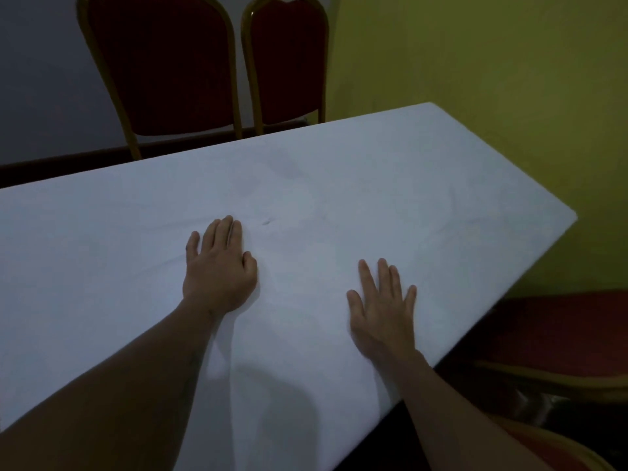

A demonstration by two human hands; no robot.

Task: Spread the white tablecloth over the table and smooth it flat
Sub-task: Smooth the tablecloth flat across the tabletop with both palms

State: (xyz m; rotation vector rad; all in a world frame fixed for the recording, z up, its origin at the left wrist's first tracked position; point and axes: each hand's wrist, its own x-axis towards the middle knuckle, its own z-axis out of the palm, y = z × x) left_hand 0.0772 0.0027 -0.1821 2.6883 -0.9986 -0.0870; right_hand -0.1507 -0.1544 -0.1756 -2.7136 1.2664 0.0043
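Tablecloth, head view: the white tablecloth lies spread over the table, hiding its top.
Hands: your left hand and right hand press flat on it, fingers straight, gripping nothing.
Smoothing: sweep your palms outward with light, even pressure. I judge the small crease just beyond your left hand needs it first.
Containers: none in view.
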